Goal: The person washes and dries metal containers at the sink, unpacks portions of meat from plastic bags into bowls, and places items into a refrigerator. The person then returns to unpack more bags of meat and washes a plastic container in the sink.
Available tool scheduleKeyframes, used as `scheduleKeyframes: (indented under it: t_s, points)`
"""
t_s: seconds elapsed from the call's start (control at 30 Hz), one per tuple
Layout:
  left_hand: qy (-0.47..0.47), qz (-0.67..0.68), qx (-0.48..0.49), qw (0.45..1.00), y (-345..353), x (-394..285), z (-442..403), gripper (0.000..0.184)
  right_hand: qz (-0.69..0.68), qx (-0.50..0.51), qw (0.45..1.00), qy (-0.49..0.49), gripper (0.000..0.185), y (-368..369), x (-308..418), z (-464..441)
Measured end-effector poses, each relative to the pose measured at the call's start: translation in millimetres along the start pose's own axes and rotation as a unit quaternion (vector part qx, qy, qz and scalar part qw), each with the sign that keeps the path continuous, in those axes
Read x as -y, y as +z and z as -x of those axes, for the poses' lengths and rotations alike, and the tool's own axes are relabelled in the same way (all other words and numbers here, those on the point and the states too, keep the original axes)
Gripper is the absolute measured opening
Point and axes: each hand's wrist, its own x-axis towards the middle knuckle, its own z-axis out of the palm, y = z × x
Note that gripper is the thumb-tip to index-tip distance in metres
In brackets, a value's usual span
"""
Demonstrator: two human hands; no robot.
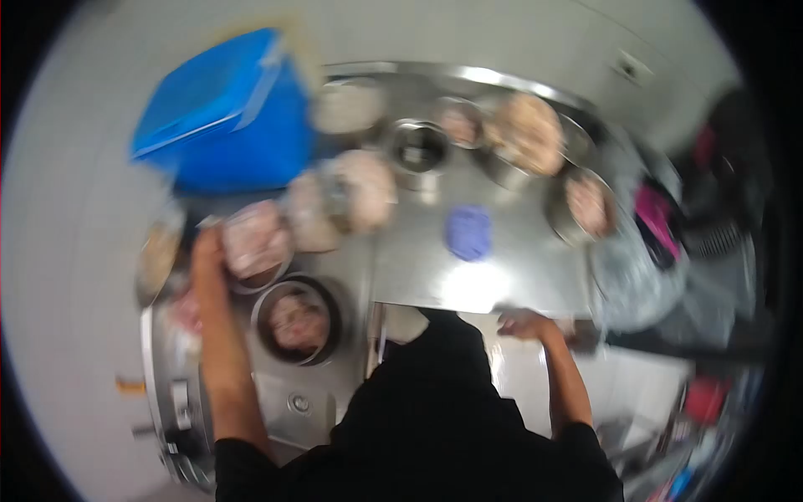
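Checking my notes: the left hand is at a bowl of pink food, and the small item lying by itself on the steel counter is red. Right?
Not quite: the head view shows that the small item on the steel counter is purple, not red. The left hand is indeed at a bowl of pink food.

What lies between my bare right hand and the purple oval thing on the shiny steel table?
In the head view, the stretch from your right hand to the purple oval thing looks bare: just shiny steel table with bright glare.
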Motion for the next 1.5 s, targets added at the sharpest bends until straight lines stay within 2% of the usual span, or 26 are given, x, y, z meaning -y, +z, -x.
scheduleKeyframes:
  t_s: [0.03,0.07,0.1,0.17,0.27,0.33,0.43,0.5,0.53,0.63,0.67,0.73,0.83,0.87,0.9,0.97,1.0,1.1,1.17,1.23,1.27,1.3,1.37,1.4,1.47,1.5]
  points:
    - [-0.037,-0.017,-0.055,0.998,-25.8,23.3,-32.2,0.025,0.018,0.053,0.998,-0.043,0.039,-11.3,55.8,-9.5]
    - [0.016,-0.274,-0.071,0.959,-8.9,-4.1,-12.0,0.022,-0.004,0.048,0.985,-0.167,0.027,-21.7,107.0,-16.8]
    - [-0.014,-0.033,-0.083,0.996,7.5,-11.2,0.5,0.014,0.036,0.057,0.959,-0.274,0.023,-32.6,151.1,-30.7]
    - [0.061,0.156,-0.148,0.975,49.3,-33.0,24.8,0.011,0.064,0.016,0.912,-0.405,0.019,-45.9,242.2,-51.3]
    - [0.079,0.103,-0.200,0.971,60.5,-84.4,73.2,0.015,-0.032,-0.173,0.791,-0.586,0.020,-21.8,371.4,-99.1]
    - [0.098,0.070,-0.248,0.961,79.2,-114.0,99.5,0.013,-0.090,-0.294,0.662,-0.683,0.021,6.9,444.1,-138.4]
    - [0.115,0.039,-0.307,0.944,93.5,-128.1,124.0,0.010,-0.051,-0.303,0.653,-0.692,0.015,64.3,487.3,-166.8]
    - [0.120,0.044,-0.334,0.934,88.0,-127.0,133.9,0.009,-0.077,-0.257,0.773,-0.574,0.011,90.6,494.8,-165.9]
    - [0.152,0.047,-0.322,0.933,84.0,-120.5,139.8,0.009,-0.071,-0.284,0.755,-0.587,0.008,100.1,497.4,-169.0]
    - [0.170,0.030,-0.300,0.938,73.2,-104.5,157.3,0.010,0.011,-0.285,0.777,-0.562,0.009,116.0,509.4,-178.1]
    - [0.197,-0.028,-0.287,0.937,72.4,-98.1,165.5,0.010,0.008,-0.285,0.773,-0.567,0.009,115.8,518.8,-181.7]
    - [0.224,-0.090,-0.279,0.929,64.5,-101.3,176.5,0.011,-0.038,-0.290,0.855,-0.428,0.016,120.3,534.9,-185.0]
    - [0.170,-0.372,-0.390,0.825,41.5,-107.4,192.7,0.025,-0.103,-0.229,0.829,-0.499,0.024,116.8,535.5,-176.7]
    - [0.057,-0.414,-0.366,0.831,30.8,-116.3,192.7,0.022,-0.077,-0.220,0.831,-0.505,0.023,115.3,533.9,-167.2]
    - [0.055,-0.411,-0.372,0.830,22.7,-115.5,190.7,0.022,-0.074,-0.215,0.830,-0.509,0.023,117.5,534.0,-165.8]
    - [0.131,-0.514,-0.415,0.739,7.7,-96.6,179.7,0.013,-0.044,-0.214,0.860,-0.462,0.015,120.3,527.0,-167.7]
    - [0.109,-0.480,-0.466,0.735,-6.9,-82.1,168.9,0.016,-0.043,-0.215,0.861,-0.460,0.015,113.4,520.9,-174.4]
    - [0.126,-0.414,-0.466,0.772,-18.5,-86.0,173.7,0.017,0.015,-0.240,0.888,-0.392,0.024,84.0,500.9,-204.8]
    - [0.152,-0.386,-0.467,0.781,-12.8,-95.7,174.9,0.016,-0.079,-0.047,0.906,-0.413,0.025,80.4,481.6,-219.9]
    - [0.188,-0.404,-0.438,0.781,-8.9,-117.9,181.0,0.015,-0.081,-0.020,0.892,-0.444,0.029,94.3,469.9,-219.3]
    - [0.178,-0.365,-0.417,0.813,-5.4,-133.0,187.4,0.011,-0.172,-0.016,0.871,-0.460,0.033,108.2,470.4,-209.7]
    - [0.179,-0.366,-0.415,0.814,-4.4,-141.3,189.5,0.011,-0.263,-0.011,0.842,-0.472,0.038,119.2,476.7,-197.0]
    - [0.208,-0.410,-0.361,0.811,-6.0,-153.0,192.6,0.009,-0.198,-0.136,0.829,-0.505,0.051,125.9,498.9,-164.5]
    - [0.208,-0.411,-0.361,0.811,0.4,-157.7,195.6,0.009,-0.199,-0.135,0.829,-0.505,0.051,125.1,510.6,-146.1]
    - [0.233,-0.496,-0.321,0.772,18.3,-157.8,200.5,0.010,-0.034,-0.208,0.869,-0.447,0.043,121.8,528.0,-122.3]
    - [0.232,-0.496,-0.321,0.773,21.4,-154.5,200.2,0.010,-0.033,-0.208,0.870,-0.446,0.043,117.2,531.6,-127.1]
